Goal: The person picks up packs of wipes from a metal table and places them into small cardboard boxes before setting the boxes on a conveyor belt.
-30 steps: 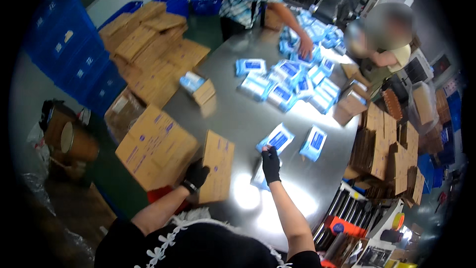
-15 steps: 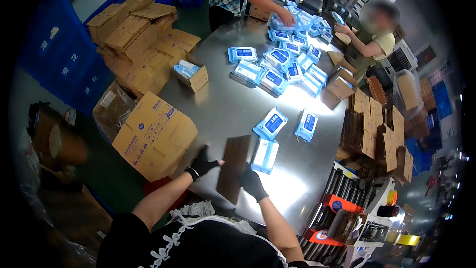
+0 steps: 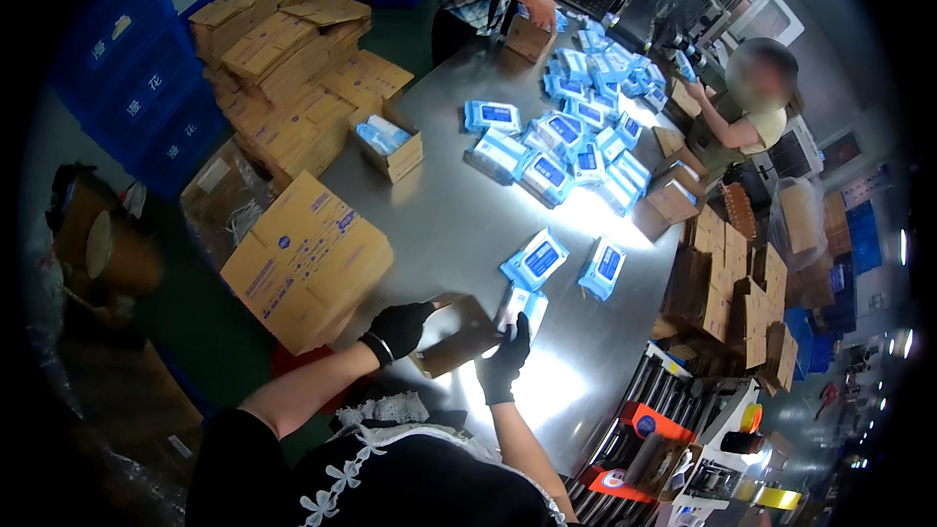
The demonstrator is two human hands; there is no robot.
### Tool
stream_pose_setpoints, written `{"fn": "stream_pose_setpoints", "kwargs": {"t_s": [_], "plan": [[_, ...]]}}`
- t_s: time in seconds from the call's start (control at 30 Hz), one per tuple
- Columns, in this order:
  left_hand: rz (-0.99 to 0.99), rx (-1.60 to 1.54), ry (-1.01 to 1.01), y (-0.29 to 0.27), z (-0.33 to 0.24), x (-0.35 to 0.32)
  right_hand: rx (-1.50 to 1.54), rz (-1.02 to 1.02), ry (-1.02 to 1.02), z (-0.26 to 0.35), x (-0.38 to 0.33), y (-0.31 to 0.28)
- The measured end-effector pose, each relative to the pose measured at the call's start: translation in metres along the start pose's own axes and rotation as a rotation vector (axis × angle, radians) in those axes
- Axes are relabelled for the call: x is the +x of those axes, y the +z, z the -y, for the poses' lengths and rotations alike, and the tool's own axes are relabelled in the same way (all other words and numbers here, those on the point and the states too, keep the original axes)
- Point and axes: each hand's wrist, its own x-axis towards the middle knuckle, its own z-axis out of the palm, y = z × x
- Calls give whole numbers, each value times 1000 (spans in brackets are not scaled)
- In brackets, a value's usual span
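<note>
A small brown cardboard box (image 3: 457, 334) is spread into shape between my hands, low over the near side of the metal table. My left hand (image 3: 398, 330), in a black glove, is closed on its left side. Gloved in black too, my right hand (image 3: 504, 361) grips the box's right side, its fingers pointing up along the wall. Just beyond those fingers lies a light blue and white wipes pack (image 3: 525, 306), partly covered by them. Another wipes pack (image 3: 535, 259) touches its far end, and a third wipes pack (image 3: 602, 268) lies apart to the right.
Many wipes packs (image 3: 561, 137) are heaped farther up the table (image 3: 439, 205). A filled box (image 3: 392, 151) stands at the left edge, near flattened cartons (image 3: 307, 268). Two co-workers stand at the far end. A roller conveyor (image 3: 625, 429) is at lower right.
The flat brown cardboard has opened into a box shape. My right hand has shifted up beside the wipes pack. The far-left co-worker's hands now hold a box.
</note>
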Motion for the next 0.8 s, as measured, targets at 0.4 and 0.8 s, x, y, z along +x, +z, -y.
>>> {"fn": "stream_pose_setpoints", "kwargs": {"t_s": [0.4,0.8], "plan": [[110,-93,-132,15,1,66,-300,430,-118,11,67,52],[-214,-317,279,20,-3,-22,882,537,908,-2,25,-5]]}}
